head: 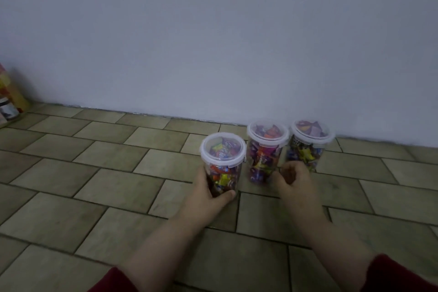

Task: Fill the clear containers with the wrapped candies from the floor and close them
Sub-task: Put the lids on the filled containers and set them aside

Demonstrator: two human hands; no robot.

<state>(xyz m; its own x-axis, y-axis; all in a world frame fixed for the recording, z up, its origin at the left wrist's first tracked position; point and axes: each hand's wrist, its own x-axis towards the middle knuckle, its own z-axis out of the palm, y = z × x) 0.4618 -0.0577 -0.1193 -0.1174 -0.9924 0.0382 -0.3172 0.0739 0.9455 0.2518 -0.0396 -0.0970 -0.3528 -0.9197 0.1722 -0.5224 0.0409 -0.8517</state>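
White lettering shows on a blue candy wrapper under the nearest lid, perhaps "Re", otherwise unreadable.

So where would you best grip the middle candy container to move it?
Take the middle container round its lower clear wall, coming from the near side. It stands upright with its lid on, and the right-hand container crowds its right side. The right hand is already curled there; the left hand holds the left container.

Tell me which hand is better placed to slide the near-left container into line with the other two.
Left. The left hand already wraps the base of the near-left container, which stands lidded and upright. The right hand is curled in front of the other two containers, gripping nothing visible.
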